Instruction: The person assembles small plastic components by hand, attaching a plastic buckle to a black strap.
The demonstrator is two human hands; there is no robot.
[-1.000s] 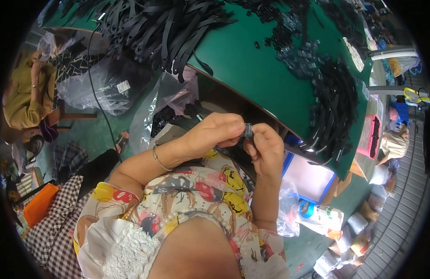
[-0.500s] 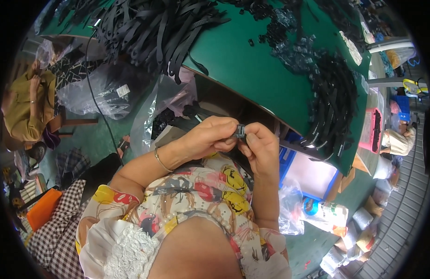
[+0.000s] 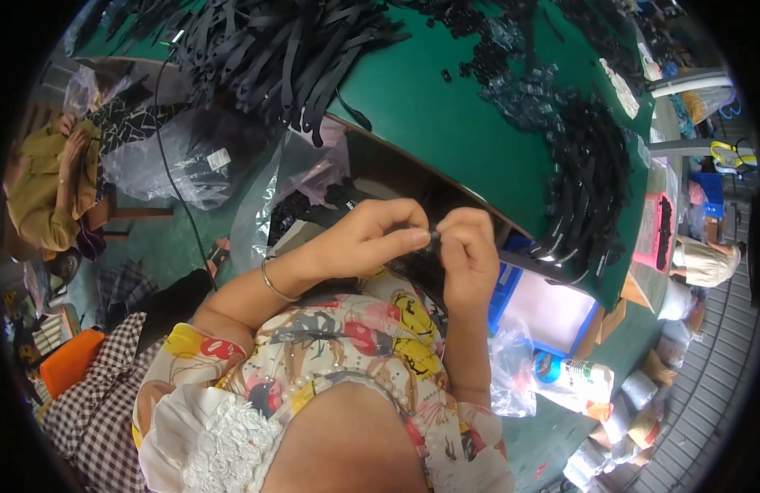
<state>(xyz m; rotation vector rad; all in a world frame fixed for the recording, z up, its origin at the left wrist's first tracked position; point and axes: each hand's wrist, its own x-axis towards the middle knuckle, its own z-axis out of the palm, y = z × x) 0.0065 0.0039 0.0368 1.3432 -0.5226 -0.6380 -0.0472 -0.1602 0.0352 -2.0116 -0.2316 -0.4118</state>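
Head view: we pinch a small black piece, perhaps a buckle, between left hand and right hand, steadying it below the green bench.

Green table over green floor

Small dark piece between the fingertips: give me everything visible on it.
The small dark piece is black or dark grey and mostly hidden, so its shape and material cannot be made out. It is pinched between the fingertips of the left hand and the right hand, which meet on it from either side. It is held in the air close to the chest, below the near edge of the green table, not touching it. Only a sliver shows between the fingers.
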